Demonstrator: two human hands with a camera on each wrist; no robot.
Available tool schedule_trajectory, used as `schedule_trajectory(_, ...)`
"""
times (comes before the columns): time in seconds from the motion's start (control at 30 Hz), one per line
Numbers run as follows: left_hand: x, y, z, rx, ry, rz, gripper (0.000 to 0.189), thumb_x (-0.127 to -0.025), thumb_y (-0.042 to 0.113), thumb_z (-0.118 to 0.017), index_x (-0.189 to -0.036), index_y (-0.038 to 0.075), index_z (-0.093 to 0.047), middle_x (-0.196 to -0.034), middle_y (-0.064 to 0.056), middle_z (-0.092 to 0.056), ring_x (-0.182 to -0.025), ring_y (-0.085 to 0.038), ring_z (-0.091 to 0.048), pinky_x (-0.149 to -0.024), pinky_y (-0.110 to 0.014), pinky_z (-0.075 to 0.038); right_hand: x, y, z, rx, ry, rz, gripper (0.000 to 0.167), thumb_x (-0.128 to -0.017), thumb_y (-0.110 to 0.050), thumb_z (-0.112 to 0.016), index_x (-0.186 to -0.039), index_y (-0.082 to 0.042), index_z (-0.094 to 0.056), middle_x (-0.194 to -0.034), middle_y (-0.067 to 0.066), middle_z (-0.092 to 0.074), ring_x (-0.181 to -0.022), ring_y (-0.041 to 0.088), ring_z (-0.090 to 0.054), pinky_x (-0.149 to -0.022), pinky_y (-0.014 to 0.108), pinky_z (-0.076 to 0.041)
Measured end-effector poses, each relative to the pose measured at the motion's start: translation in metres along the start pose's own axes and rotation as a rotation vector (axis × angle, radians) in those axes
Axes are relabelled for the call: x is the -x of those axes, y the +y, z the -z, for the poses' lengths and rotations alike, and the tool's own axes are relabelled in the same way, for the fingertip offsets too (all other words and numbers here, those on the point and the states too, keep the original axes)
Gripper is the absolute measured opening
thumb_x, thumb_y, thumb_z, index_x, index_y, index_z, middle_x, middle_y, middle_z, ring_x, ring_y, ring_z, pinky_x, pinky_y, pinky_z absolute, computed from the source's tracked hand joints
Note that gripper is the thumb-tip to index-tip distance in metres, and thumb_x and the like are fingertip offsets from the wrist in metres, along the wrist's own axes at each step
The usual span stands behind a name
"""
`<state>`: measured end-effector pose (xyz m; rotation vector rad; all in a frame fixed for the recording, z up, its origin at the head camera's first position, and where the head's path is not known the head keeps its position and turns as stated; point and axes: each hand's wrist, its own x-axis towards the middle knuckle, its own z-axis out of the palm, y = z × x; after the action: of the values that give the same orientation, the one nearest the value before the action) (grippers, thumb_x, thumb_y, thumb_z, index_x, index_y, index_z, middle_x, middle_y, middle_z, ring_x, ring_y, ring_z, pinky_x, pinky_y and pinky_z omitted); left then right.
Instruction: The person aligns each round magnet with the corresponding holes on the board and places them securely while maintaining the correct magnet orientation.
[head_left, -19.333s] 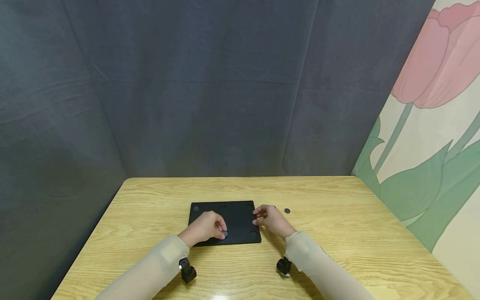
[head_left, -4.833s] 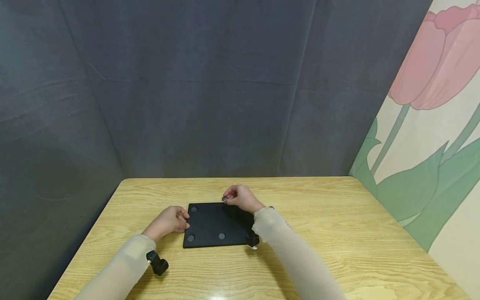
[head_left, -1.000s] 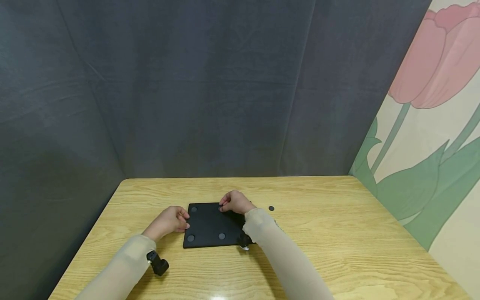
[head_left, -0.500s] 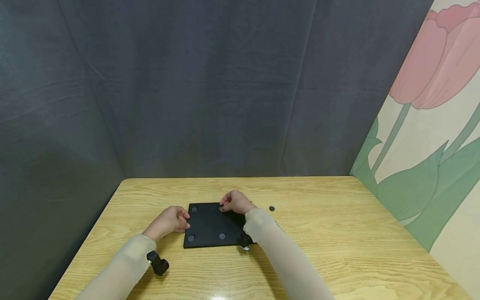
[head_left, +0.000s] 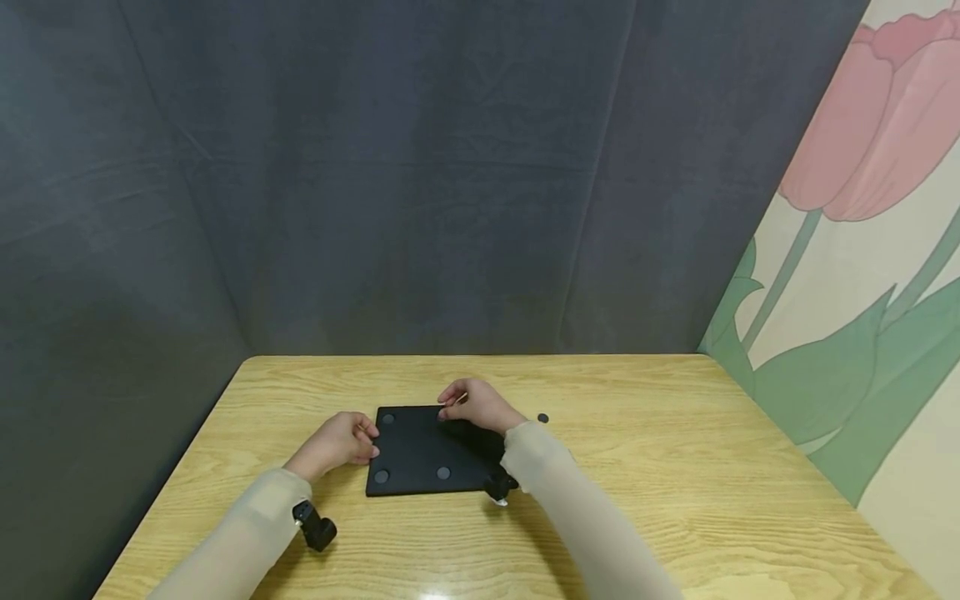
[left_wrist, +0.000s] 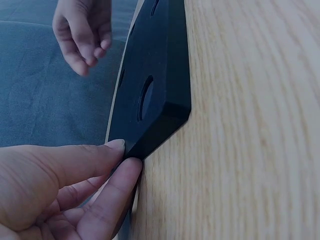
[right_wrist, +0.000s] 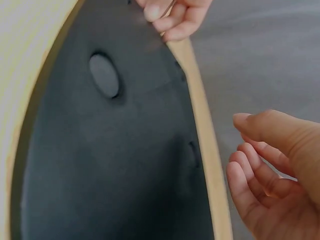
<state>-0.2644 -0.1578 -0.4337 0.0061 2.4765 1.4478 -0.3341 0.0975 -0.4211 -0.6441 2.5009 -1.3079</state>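
A black rectangular board point(head_left: 411, 446) with round recesses lies on the table. My left hand point(head_left: 337, 440) pinches its left edge between thumb and finger, close up in the left wrist view point(left_wrist: 65, 187). Just above the far edge, my right hand point(head_left: 480, 406) hovers with loosely bent, parted fingers and nothing between them point(right_wrist: 280, 170). Dark round discs sit in the far-left recess point(head_left: 387, 419), the near-left recess point(head_left: 382, 477) and the near-middle recess point(head_left: 443, 472). The right hand partly covers the far-middle recess, and the right forearm hides the board's right part.
One loose dark disc point(head_left: 543, 418) lies on the wooden table point(head_left: 637, 475), right of the board beside the right wrist. A dark grey curtain point(head_left: 412, 208) hangs behind the table. A wall with painted tulips point(head_left: 840, 367) stands to the right.
Earlier my right hand held a disc over the far edge, then pressed at the far-middle recess. Now it has lifted slightly off, fingers free. The left hand stays at the left edge.
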Motion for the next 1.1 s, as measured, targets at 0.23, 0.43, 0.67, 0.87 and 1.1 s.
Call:
schedule_trajectory(0.23, 0.001, -0.001, 0.0, -0.013, 0.007, -0.002, 0.021, -0.082, -0.012, -0.064, -0.102, -0.008, -0.058, -0.084, -0.014, -0.058, -0.074, -0.018, -0.064, -0.071, -0.035, -0.058, 0.02, -0.007, 0.018, -0.023, 0.06, 0.027, 0.024, -0.088, -0.013, -0.07, -0.108, -0.001, -0.067, -0.095, 0.005, -0.066, -0.08, 0.016, -0.06, -0.074, 0.026, -0.052)
schedule_trajectory(0.43, 0.001, -0.001, -0.002, -0.005, 0.008, -0.004, 0.021, -0.083, -0.011, -0.065, -0.102, -0.007, -0.058, -0.084, -0.014, -0.057, -0.074, -0.019, -0.064, -0.071, -0.035, -0.058, 0.042, -0.01, 0.039, -0.021, 0.14, 0.02, 0.027, -0.089, -0.017, -0.07, -0.111, -0.002, -0.066, -0.102, 0.007, -0.065, -0.085, 0.018, -0.062, -0.078, 0.03, -0.054)
schedule_trajectory(0.67, 0.0, 0.0, -0.002, -0.011, 0.008, -0.004, 0.021, -0.083, -0.011, -0.066, -0.102, -0.007, -0.058, -0.084, -0.014, -0.057, -0.074, -0.019, -0.064, -0.07, -0.034, -0.058, 0.065, -0.001, 0.061, -0.017, 0.193, 0.024, 0.021, -0.091, -0.019, -0.068, -0.11, -0.009, -0.067, -0.103, 0.006, -0.066, -0.089, 0.019, -0.062, -0.08, 0.033, -0.054)
schedule_trajectory(0.87, 0.0, 0.001, -0.002, -0.014, 0.003, -0.01, 0.022, -0.083, -0.011, -0.066, -0.102, -0.008, -0.057, -0.084, -0.014, -0.056, -0.073, -0.019, -0.064, -0.07, -0.035, -0.058, 0.081, 0.008, 0.07, -0.014, 0.24, -0.016, 0.023, -0.091, -0.02, -0.069, -0.11, -0.009, -0.066, -0.101, 0.007, -0.066, -0.089, 0.02, -0.062, -0.067, 0.032, -0.051)
schedule_trajectory(1.1, 0.0, -0.001, -0.002, -0.008, 0.015, 0.004, 0.02, -0.082, -0.011, -0.066, -0.101, -0.007, -0.058, -0.083, -0.013, -0.056, -0.073, -0.019, -0.063, -0.07, -0.034, -0.058, 0.093, 0.029, 0.073, 0.0, 0.277, -0.021, 0.023, -0.091, -0.018, -0.069, -0.109, -0.005, -0.065, -0.103, 0.009, -0.065, -0.09, 0.02, -0.062, -0.075, 0.031, -0.053)
